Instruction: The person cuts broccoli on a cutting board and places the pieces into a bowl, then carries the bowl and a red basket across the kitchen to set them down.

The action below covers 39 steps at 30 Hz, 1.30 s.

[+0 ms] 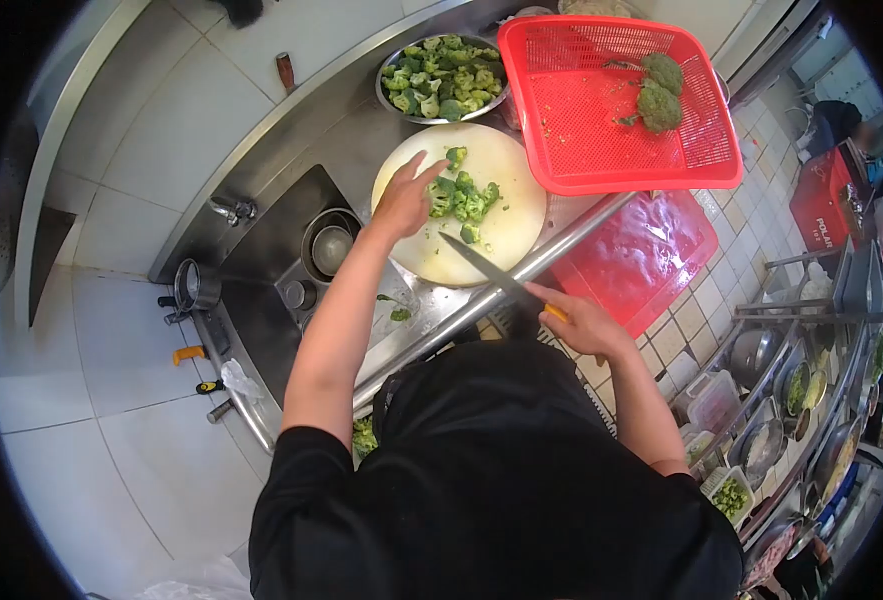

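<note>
Cut broccoli florets (469,200) lie in a loose cluster on a round white cutting board (411,245). My left hand (404,198) is over the board's left part, fingers stretched out and apart, beside the florets. In my right hand (583,318) is a kitchen knife (488,265) with a yellow handle. Its blade points up and left, with the tip over the board's lower part, apart from the florets. Just beyond the board stands a metal bowl (385,102) heaped with broccoli florets.
A red plastic basket (571,140) holding uncut broccoli (659,105) stands right of the board. Below it is a red lid-like surface (651,250). At left, a steel sink (261,325) contains metal bowls. Shelves with food containers (731,497) line the far right.
</note>
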Tool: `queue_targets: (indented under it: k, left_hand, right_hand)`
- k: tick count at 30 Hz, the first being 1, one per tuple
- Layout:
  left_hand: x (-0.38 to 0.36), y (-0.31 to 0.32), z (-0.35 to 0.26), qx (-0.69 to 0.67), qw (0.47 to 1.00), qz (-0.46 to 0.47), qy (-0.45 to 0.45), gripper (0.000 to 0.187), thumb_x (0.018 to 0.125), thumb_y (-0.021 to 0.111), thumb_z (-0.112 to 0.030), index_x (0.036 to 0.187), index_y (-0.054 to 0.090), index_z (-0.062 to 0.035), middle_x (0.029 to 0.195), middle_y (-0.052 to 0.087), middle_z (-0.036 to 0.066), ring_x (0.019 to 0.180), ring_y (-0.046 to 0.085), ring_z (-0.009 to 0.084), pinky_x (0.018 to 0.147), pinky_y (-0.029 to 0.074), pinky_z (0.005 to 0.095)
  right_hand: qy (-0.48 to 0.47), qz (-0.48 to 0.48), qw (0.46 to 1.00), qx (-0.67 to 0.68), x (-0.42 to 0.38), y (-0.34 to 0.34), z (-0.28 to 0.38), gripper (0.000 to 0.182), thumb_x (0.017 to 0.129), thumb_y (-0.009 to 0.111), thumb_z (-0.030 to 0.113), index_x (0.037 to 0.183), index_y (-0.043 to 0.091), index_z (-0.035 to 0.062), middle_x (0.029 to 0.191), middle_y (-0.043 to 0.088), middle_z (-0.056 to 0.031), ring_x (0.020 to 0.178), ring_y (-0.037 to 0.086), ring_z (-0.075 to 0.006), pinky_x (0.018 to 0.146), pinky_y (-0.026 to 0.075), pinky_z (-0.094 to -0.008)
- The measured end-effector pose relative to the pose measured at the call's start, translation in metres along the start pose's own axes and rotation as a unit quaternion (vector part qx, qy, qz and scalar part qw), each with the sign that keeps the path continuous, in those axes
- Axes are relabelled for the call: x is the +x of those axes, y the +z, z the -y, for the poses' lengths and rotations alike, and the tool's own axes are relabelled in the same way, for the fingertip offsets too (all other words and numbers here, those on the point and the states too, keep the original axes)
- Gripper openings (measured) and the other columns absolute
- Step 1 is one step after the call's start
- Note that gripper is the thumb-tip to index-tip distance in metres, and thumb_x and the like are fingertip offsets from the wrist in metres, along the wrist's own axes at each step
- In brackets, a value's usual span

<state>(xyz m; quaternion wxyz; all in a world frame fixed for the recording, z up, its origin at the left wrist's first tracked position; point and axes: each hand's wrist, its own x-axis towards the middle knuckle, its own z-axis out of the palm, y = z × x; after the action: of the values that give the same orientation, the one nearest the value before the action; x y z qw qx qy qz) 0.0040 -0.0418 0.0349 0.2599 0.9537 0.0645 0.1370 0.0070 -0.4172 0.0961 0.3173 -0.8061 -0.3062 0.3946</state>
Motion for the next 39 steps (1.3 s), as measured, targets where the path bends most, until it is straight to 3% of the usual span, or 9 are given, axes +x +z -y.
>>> queue_targets:
  k: [3, 5, 7, 9, 12, 22, 28, 36, 39]
  left_hand:
    - [0.030, 0.018, 0.035, 0.074, 0.986, 0.109, 0.107, 0.048, 0.091, 0.067, -0.008, 0.137, 0.061, -0.0168, 0.139, 0.059, 0.018, 0.126, 0.058, 0.0359, 0.107, 0.046, 0.0426]
    - [0.042, 0.004, 0.031, 0.033, 0.973, 0.226, -0.028, 0.039, 0.092, 0.067, -0.012, 0.131, 0.064, -0.0146, 0.131, 0.065, 0.018, 0.119, 0.061, 0.0373, 0.103, 0.048, 0.0437]
    - [0.035, -0.002, 0.038, 0.031, 0.981, 0.188, -0.028, 0.033, 0.093, 0.069, -0.016, 0.125, 0.066, -0.0102, 0.114, 0.070, 0.018, 0.101, 0.069, 0.0317, 0.091, 0.054, 0.0424]
    - [0.021, -0.006, 0.044, -0.082, 0.960, 0.179, -0.197, 0.037, 0.093, 0.072, -0.024, 0.124, 0.066, -0.0056, 0.096, 0.072, 0.015, 0.084, 0.072, 0.0258, 0.079, 0.057, 0.0387]
    - [-0.012, 0.006, 0.049, -0.223, 0.920, 0.109, -0.302, 0.038, 0.094, 0.073, -0.026, 0.118, 0.066, 0.0017, 0.087, 0.071, 0.012, 0.069, 0.069, 0.0176, 0.066, 0.056, 0.0316]
    - [-0.068, 0.010, 0.039, -0.441, 0.777, -0.059, -0.446, 0.023, 0.099, 0.069, -0.018, 0.109, 0.063, 0.0024, 0.099, 0.066, 0.012, 0.079, 0.069, 0.0201, 0.074, 0.062, 0.0301]
    - [-0.081, 0.018, 0.035, -0.515, 0.726, -0.047, -0.453, 0.022, 0.100, 0.066, -0.016, 0.109, 0.063, 0.0036, 0.106, 0.066, 0.012, 0.088, 0.069, 0.0203, 0.080, 0.062, 0.0306]
    - [-0.079, 0.029, 0.032, -0.452, 0.781, -0.044, -0.428, 0.029, 0.098, 0.070, -0.017, 0.118, 0.066, 0.0041, 0.104, 0.070, 0.010, 0.087, 0.068, 0.0160, 0.076, 0.059, 0.0260]
    - [-0.075, 0.032, 0.035, -0.383, 0.842, -0.078, -0.372, 0.030, 0.093, 0.075, -0.017, 0.114, 0.068, 0.0033, 0.092, 0.074, 0.008, 0.073, 0.069, 0.0133, 0.067, 0.056, 0.0244]
  right_hand:
    - [-0.017, 0.013, 1.000, 0.006, 0.013, 0.021, -0.023, 0.056, 0.101, 0.057, 0.027, 0.155, 0.043, 0.0275, 0.107, 0.069, -0.0284, 0.101, 0.067, -0.0434, 0.089, 0.051, -0.0478]
    - [-0.027, -0.032, 0.999, -0.009, 0.017, 0.032, -0.029, 0.055, 0.102, 0.055, 0.028, 0.156, 0.042, 0.0272, 0.108, 0.069, -0.0296, 0.103, 0.067, -0.0451, 0.091, 0.051, -0.0496]
    - [-0.017, -0.059, 0.998, 0.009, 0.020, 0.039, -0.037, 0.055, 0.102, 0.055, 0.028, 0.156, 0.042, 0.0272, 0.110, 0.068, -0.0301, 0.105, 0.066, -0.0457, 0.092, 0.051, -0.0505]
    - [-0.006, -0.081, 0.996, 0.026, 0.017, 0.044, -0.040, 0.055, 0.102, 0.054, 0.028, 0.156, 0.041, 0.0272, 0.112, 0.068, -0.0306, 0.107, 0.066, -0.0463, 0.093, 0.051, -0.0513]
    - [-0.021, -0.096, 0.994, 0.042, 0.009, 0.039, -0.033, 0.055, 0.102, 0.054, 0.028, 0.156, 0.041, 0.0270, 0.114, 0.067, -0.0315, 0.109, 0.065, -0.0469, 0.095, 0.051, -0.0513]
    - [-0.005, -0.042, 0.997, -0.058, 0.016, 0.029, 0.010, 0.057, 0.103, 0.052, 0.025, 0.157, 0.037, 0.0243, 0.098, 0.069, -0.0300, 0.096, 0.066, -0.0474, 0.090, 0.050, -0.0550]
    - [-0.003, -0.068, 0.995, -0.074, 0.029, 0.034, 0.007, 0.057, 0.103, 0.052, 0.025, 0.157, 0.037, 0.0226, 0.103, 0.069, -0.0303, 0.099, 0.066, -0.0471, 0.091, 0.050, -0.0555]
    - [-0.051, -0.078, 0.994, -0.065, 0.014, 0.029, 0.022, 0.058, 0.102, 0.053, 0.022, 0.157, 0.038, 0.0236, 0.103, 0.069, -0.0292, 0.098, 0.066, -0.0468, 0.088, 0.051, -0.0543]
    - [-0.035, -0.065, 0.993, -0.097, 0.014, 0.029, 0.022, 0.058, 0.102, 0.054, 0.021, 0.157, 0.038, 0.0245, 0.101, 0.069, -0.0282, 0.096, 0.066, -0.0462, 0.086, 0.052, -0.0540]
